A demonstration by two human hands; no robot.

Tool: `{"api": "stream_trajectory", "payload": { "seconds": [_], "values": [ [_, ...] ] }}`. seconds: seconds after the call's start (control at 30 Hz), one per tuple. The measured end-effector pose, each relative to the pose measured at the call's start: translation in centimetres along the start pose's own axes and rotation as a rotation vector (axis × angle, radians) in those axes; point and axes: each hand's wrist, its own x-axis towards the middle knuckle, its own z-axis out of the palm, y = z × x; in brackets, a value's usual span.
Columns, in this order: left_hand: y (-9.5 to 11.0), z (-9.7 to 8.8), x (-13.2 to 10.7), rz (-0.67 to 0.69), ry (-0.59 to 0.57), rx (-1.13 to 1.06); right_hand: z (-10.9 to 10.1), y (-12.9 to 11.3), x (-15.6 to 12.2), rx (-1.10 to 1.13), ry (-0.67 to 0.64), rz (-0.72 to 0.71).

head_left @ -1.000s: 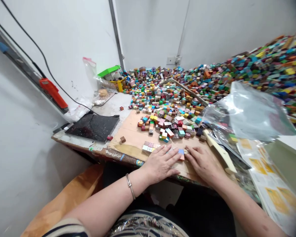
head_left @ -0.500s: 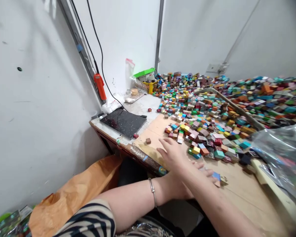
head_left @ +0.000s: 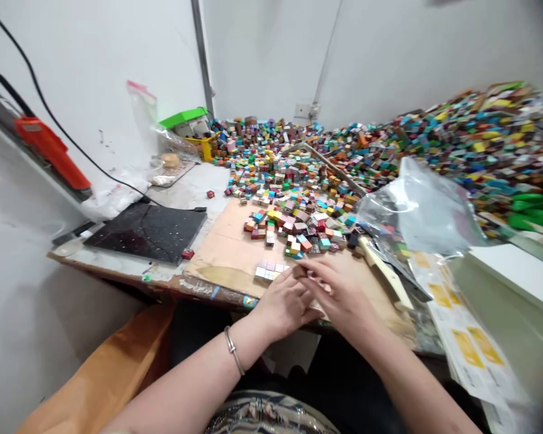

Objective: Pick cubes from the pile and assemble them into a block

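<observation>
Head view: left hand [head_left: 284, 304] and right hand [head_left: 344, 298] meet over small pastel painted cubes [head_left: 269, 271] at the worktop's near edge; grips unclear. A nudge could knock cubes off.

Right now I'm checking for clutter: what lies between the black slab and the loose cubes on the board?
In the head view, bare board lies between the black slab and the loose cubes; one small red cube sits at the slab's corner.

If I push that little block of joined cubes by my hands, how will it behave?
The cube block lies flat on the wooden board, so it probably slides rather than rolls. It looks small, likely light. If the cubes are only set together, it may break apart.
</observation>
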Motion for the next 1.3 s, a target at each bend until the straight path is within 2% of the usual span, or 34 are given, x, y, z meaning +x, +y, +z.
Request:
{"api": "stream_trajectory", "payload": {
  "seconds": [0.07,0.13,0.2,0.3,0.43,0.6,0.77,0.83,1.0,1.07,1.17,1.3],
  "values": [
    [-0.1,-0.2,0.0,0.032,0.026,0.021,-2.4,2.8,-3.4,-0.017,0.096,0.093],
    [-0.3,-0.4,-0.1,0.035,0.043,0.056,-3.1,5.2,-5.7,-0.078,0.093,0.205],
    [-0.3,-0.6,-0.1,0.031,0.042,0.087,-2.5,6.8,-6.7,-0.101,0.064,0.246],
    [-0.3,-0.7,-0.1,0.034,0.036,0.122,-0.5,7.6,-6.4,-0.047,0.053,0.258],
    [-0.2,-0.8,0.0,0.045,0.029,0.159,0.9,7.8,-5.6,0.017,0.091,0.284],
    [-0.2,-0.9,0.0,0.042,0.017,0.146,0.8,8.5,-5.4,-0.033,0.047,0.13],
    [-0.3,-0.9,-0.1,0.038,0.016,0.14,1.1,8.6,-5.5,-0.086,0.061,0.051],
    [-0.4,-0.8,0.0,0.04,0.021,0.143,1.6,8.1,-5.8,-0.172,0.07,0.041],
    [-0.2,-1.0,0.2,0.048,0.043,0.174,2.9,5.8,-6.9,-0.503,0.091,0.152],
    [-0.2,-1.3,0.1,0.034,0.061,0.18,3.2,5.2,-7.0,-0.586,0.099,0.131],
    [-1.1,-2.0,-0.5,-0.055,0.081,0.186,3.2,5.1,-7.0,-0.651,0.11,0.075],
    [-3.9,-3.1,-2.2,-0.272,0.094,0.215,2.9,5.4,-6.9,-0.69,0.101,0.026]
  ]
}}
